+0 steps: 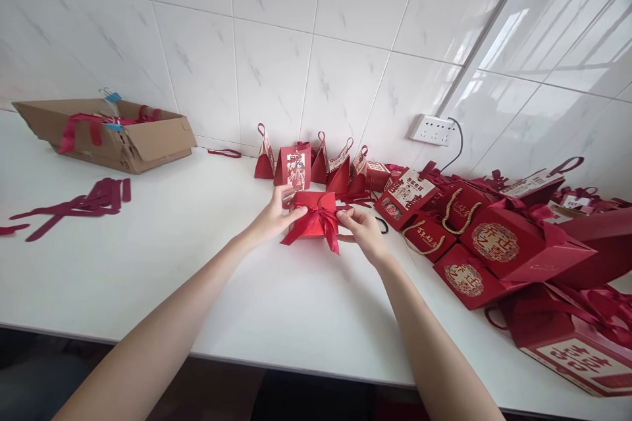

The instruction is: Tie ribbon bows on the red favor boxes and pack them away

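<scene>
A small red gift box (315, 201) is between my two hands at the middle of the white table (207, 289). Tied round it is a red ribbon (320, 218) with a bow on the front and two tails hanging down. My left hand (277, 216) grips the box's left side, thumb on the front by the ribbon. On the right side, my right hand (359, 229) has its thumb and fingers closed at the box edge beside the bow. The back of the box and some fingertips are hidden.
Several red gift boxes (338, 171) stand along the tiled wall, and more boxes (494, 243) are piled at right. A cardboard box (158, 145) with ribbons stands back left; loose ribbons (93, 204) lie before it. A power strip (432, 130) is on the wall.
</scene>
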Demonstrator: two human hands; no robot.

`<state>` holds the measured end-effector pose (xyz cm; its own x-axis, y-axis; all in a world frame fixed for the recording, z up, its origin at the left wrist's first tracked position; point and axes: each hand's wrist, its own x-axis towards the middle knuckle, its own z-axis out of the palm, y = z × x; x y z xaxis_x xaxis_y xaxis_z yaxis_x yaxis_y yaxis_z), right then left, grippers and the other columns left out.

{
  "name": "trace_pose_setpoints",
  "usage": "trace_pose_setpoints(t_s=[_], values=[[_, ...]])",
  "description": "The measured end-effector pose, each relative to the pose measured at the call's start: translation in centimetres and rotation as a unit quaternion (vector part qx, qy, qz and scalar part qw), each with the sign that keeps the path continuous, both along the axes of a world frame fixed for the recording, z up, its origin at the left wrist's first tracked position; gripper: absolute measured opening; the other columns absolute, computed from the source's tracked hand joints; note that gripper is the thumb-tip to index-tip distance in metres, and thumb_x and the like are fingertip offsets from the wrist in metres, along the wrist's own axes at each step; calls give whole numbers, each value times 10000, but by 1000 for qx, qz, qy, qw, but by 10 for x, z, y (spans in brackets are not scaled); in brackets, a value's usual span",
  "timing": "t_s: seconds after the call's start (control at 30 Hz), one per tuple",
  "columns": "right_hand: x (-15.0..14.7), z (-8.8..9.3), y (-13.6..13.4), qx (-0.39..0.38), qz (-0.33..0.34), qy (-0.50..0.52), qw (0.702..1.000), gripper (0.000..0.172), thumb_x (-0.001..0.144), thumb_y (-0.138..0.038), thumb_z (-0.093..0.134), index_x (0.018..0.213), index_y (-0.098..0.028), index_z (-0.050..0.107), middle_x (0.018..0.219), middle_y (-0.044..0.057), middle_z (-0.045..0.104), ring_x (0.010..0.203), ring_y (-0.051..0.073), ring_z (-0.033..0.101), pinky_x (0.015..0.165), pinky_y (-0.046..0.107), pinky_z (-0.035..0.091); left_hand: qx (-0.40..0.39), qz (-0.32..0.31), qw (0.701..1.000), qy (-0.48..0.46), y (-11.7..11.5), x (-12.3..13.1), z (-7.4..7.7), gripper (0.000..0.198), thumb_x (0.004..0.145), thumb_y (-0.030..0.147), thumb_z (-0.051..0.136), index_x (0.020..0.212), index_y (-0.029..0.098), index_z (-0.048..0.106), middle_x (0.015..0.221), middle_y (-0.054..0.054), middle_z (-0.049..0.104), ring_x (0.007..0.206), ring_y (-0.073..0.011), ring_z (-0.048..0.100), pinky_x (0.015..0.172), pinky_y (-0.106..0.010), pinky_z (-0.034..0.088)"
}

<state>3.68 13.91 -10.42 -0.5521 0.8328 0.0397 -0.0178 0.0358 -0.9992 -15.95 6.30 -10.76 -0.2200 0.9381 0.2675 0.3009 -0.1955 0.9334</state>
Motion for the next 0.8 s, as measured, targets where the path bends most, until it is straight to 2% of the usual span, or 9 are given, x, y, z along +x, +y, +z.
trace_pose_setpoints(t_s=[0.07, 0.17, 0.27, 0.37, 0.57, 0.8], values=[[0, 1, 0, -6, 2, 8, 1000, 454, 613, -549, 729, 657, -167, 488, 894, 31, 606, 1008, 225, 585, 700, 326, 599, 13, 36, 999, 0, 0, -2, 1, 468, 736, 418, 629, 1082, 245, 365, 1346, -90, 413, 1280, -223, 394, 999, -378, 384], [0, 1, -1, -1, -3, 13, 1000, 461, 612, -548, 731, 652, -171, 469, 889, 28, 602, 1022, 227, 576, 712, 335, 599, 27, 66, 996, 48, -1, 0, 4, 269, 759, 419, 590, 833, 213, 433, 1186, -70, 531, 1158, -222, 500, 980, -383, 381], [-1, 1, -1, 4, -7, 14, 1000, 458, 618, -554, 725, 664, -173, 474, 892, 32, 608, 1033, 233, 574, 714, 341, 598, 48, 71, 992, 89, -2, 3, 6, 250, 778, 416, 551, 701, 204, 443, 1033, -55, 587, 1090, -219, 526, 972, -368, 368], [-1, -1, 0, 8, -4, 18, 1000, 450, 630, -552, 718, 676, -171, 484, 903, 33, 608, 1029, 232, 577, 715, 347, 598, 58, 73, 994, 63, -2, 5, 6, 259, 778, 414, 542, 674, 204, 431, 1037, -59, 590, 1086, -224, 523, 939, -353, 379], [-1, -3, 0, 18, 17, 25, 999, 438, 676, -548, 690, 685, -167, 475, 911, 30, 591, 1036, 221, 571, 747, 367, 596, 81, 97, 992, 11, -1, 12, -2, 216, 796, 384, 517, 702, 202, 447, 1233, -66, 515, 1159, -217, 485, 903, -323, 393], [-1, -4, 1, 13, 15, 26, 999, 456, 660, -572, 690, 706, -174, 472, 963, 41, 615, 1042, 236, 585, 747, 382, 594, 103, 128, 986, 11, 1, 19, -10, 208, 827, 358, 485, 706, 205, 412, 1214, -60, 515, 1181, -196, 472, 916, -314, 392]])
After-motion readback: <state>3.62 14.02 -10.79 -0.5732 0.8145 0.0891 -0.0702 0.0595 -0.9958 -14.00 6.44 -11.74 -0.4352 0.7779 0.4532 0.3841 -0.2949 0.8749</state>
